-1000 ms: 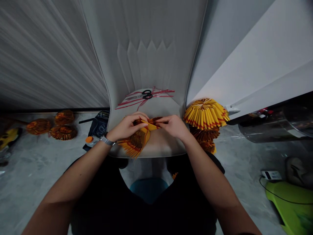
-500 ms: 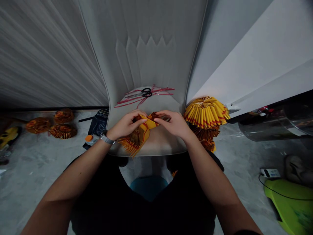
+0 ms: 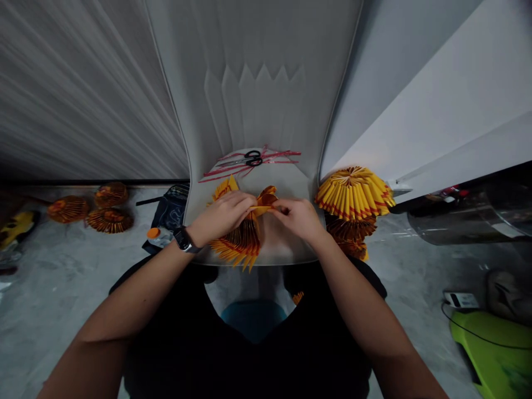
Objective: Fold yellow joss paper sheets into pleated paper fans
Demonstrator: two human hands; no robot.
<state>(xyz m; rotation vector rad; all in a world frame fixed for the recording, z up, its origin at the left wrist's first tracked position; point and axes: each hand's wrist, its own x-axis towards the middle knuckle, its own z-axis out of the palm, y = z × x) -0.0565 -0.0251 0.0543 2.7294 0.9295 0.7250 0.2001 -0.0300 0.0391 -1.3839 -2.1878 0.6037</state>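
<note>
A yellow folded paper piece (image 3: 243, 241) with red edges fans out over the front of the grey chair seat (image 3: 286, 238). My left hand (image 3: 228, 215), with a watch at the wrist, is closed on the pleated paper, which shows above and below the fingers. My right hand (image 3: 297, 217) pinches the paper's right end, where a curled flap stands up between the hands. Behind them on the seat, black-handled scissors (image 3: 252, 158) lie on red plastic strips (image 3: 216, 174).
Stacked yellow pleated paper fans (image 3: 355, 194) stand right of the chair. Round folded pieces (image 3: 110, 220) sit on the floor at left. An orange-capped bottle (image 3: 154, 235) is beside a dark bag (image 3: 170, 208). A green plastic item (image 3: 494, 346) lies at lower right.
My left hand has turned over the paper, back upward, showing the watch face. The pleats have spread above and below it, and the flap between my hands has changed shape.
</note>
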